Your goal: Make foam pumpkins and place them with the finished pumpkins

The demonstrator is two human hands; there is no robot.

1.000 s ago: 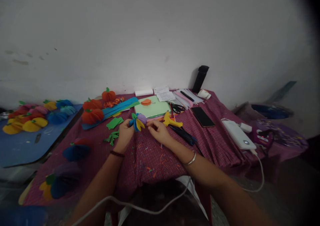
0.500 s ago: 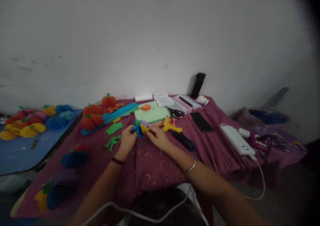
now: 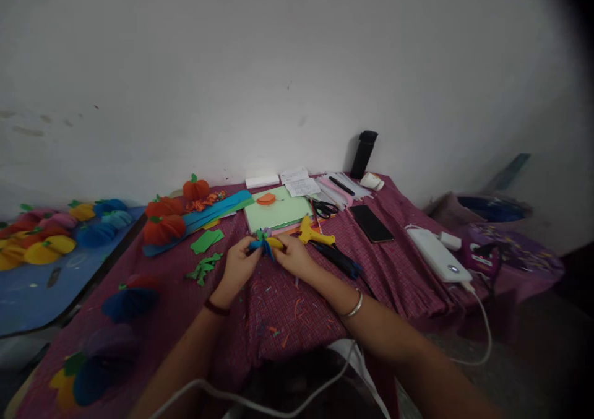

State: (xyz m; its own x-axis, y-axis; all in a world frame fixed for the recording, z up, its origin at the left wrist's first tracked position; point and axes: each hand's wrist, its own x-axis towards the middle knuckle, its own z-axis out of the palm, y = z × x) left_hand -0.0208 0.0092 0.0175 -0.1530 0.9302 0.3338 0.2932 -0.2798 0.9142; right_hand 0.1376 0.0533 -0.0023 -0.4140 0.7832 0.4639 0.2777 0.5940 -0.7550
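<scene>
Between my two hands is a small paper pumpkin (image 3: pixel 265 244) with blue, yellow and purple folds and a green top. My left hand (image 3: pixel 239 263) pinches its blue side, and my right hand (image 3: pixel 293 257) grips the yellow side. Part of it is hidden behind my fingers. Just beyond my right hand lies a yellow glue gun (image 3: pixel 312 232). To the left of my left hand are green paper pieces (image 3: pixel 207 241) and a small heap of cut green shapes (image 3: pixel 204 268).
Orange paper pumpkins (image 3: pixel 164 228) and blue paper strips (image 3: pixel 220 208) lie at the back left. Scissors (image 3: pixel 323 209), a phone (image 3: pixel 372 223), a black bottle (image 3: pixel 364 154) and a white power bank (image 3: pixel 439 255) are to the right. More paper pumpkins sit on a blue table (image 3: pixel 88 276).
The pumpkin has been tilted in my hands, its green top now turned more upward and its folds spread sideways. My fingers have shifted slightly around it. The view has moved a little to the right.
</scene>
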